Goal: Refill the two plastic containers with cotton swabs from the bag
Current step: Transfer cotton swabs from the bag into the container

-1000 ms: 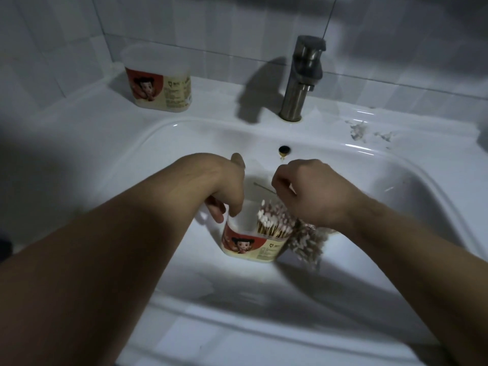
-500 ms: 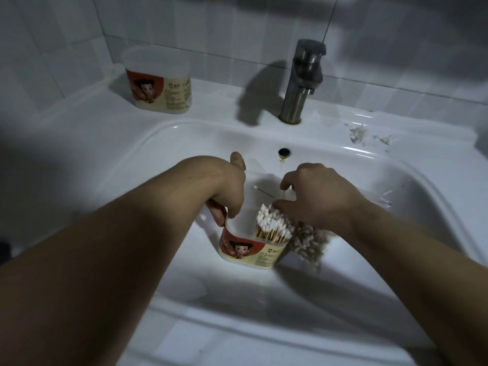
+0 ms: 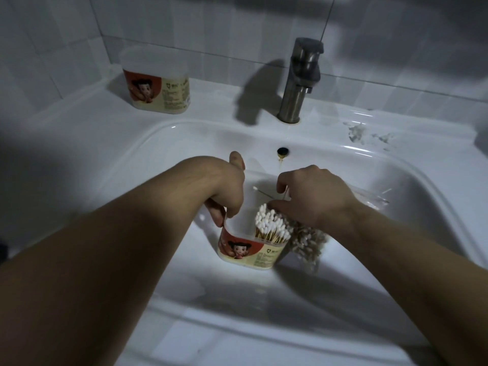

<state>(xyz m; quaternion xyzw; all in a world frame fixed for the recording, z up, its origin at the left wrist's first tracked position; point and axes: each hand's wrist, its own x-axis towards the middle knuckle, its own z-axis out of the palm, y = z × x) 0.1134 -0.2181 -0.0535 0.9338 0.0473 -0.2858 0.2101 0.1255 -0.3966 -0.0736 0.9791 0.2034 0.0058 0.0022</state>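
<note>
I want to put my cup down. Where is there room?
Bare ledge between the back container and the faucet. Bare basin floor nearer than the held container. Crowded mid-basin: left hand, right hand, swabs, bag.

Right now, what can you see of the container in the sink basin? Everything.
Translucent white plastic container, rounded corners, open top, label round the lower part: red panel with cartoon figure, cream panel with small print. It stands in the sink basin, leaning slightly. A bunch of cotton swabs stands in its right half, white tips up; the left half looks empty. The left hand pinches its left rim; the bag of swabs sits right beside its right side.
</note>
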